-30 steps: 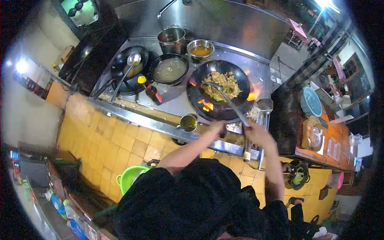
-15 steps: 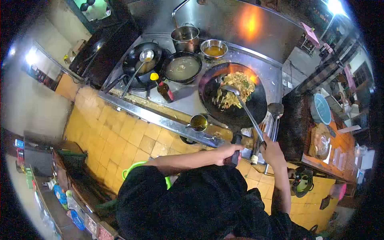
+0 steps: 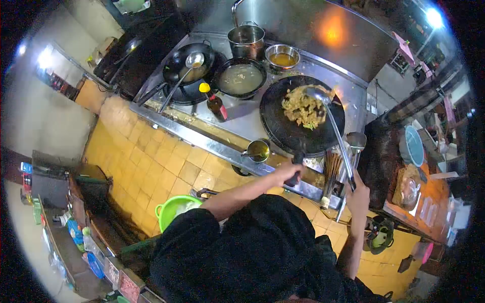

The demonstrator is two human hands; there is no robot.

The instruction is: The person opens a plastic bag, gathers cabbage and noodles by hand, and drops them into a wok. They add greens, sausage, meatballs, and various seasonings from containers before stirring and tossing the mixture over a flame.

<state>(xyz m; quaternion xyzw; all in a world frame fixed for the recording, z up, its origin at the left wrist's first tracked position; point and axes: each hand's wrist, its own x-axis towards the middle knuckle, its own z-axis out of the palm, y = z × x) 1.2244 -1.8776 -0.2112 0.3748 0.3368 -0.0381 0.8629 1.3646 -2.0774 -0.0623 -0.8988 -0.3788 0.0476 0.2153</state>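
My left hand [image 3: 287, 174] is wrapped round the dark handle of a large black wok [image 3: 277, 132] on the stove. Fried food [image 3: 299, 107], in brown and yellowish pieces with a bit of green, lies in the wok's middle. In my right hand [image 3: 358, 196] is the long metal handle of a ladle [image 3: 337, 127]. Its bowl rests at the far right edge of the food. Just left of the wok's near side stands a small metal cup [image 3: 258, 151] with yellowish liquid. A bottle with a yellow cap [image 3: 216, 108] stands further left.
A second wok [image 3: 177, 60] holds another ladle [image 3: 194, 60]. Beside it are a pan of cloudy liquid [image 3: 242, 81], a tall pot [image 3: 246, 41] and a steel bowl [image 3: 282, 57]. A brush [image 3: 332, 171] and a spatula [image 3: 356, 140] lie at right. A green basin [image 3: 177, 208] is on the floor.
The ladle's bowl has moved from the food's left side to its far right. My left hand and the wok have shifted forward. The flame at the wok's far rim has shrunk.
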